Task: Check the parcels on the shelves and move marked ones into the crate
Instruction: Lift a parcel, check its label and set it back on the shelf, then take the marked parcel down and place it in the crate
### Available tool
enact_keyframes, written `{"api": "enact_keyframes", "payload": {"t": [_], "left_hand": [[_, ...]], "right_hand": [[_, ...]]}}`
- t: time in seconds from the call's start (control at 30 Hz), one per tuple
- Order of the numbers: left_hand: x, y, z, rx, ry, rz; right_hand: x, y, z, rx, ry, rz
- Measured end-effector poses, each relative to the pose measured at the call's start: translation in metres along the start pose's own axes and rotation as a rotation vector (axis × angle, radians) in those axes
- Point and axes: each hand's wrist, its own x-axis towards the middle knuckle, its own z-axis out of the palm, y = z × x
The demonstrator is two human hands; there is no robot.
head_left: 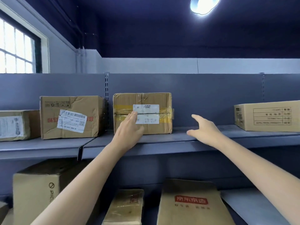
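A cardboard parcel point(155, 99) with yellow tape and a white label stands on the upper shelf point(170, 140), near the middle. My left hand point(129, 127) lies flat against its front face, fingers straight, fingertips at the label's left edge. My right hand point(204, 129) hovers open to the right of the parcel, above the shelf, apart from the box. The crate is not in view.
Left of the parcel stand a dented box point(71, 116) with a barcode label and a smaller box point(17, 125). A pale carton point(267, 116) sits at the far right. Several parcels lie on the lower shelf, among them a brown envelope point(191, 203) with a red logo.
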Motion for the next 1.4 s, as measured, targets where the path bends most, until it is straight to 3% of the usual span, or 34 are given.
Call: {"api": "enact_keyframes", "payload": {"t": [0.33,0.53,0.87,1.4], "left_hand": [[-0.051,0.12,0.045,0.085,0.038,-0.029],[-0.064,0.171,0.084,0.054,0.0,-0.07],[-0.052,0.209,0.096,0.071,-0.051,0.01],[-0.01,0.239,0.158,-0.152,-0.083,0.035]], "right_hand": [[-0.048,0.071,-0.076,-0.024,-0.04,-0.162],[-0.064,0.117,-0.113,0.011,-0.077,-0.155],[-0.073,0.15,-0.154,0.017,-0.032,-0.05],[-0.061,0.21,-0.192,-0.104,0.07,0.052]]}}
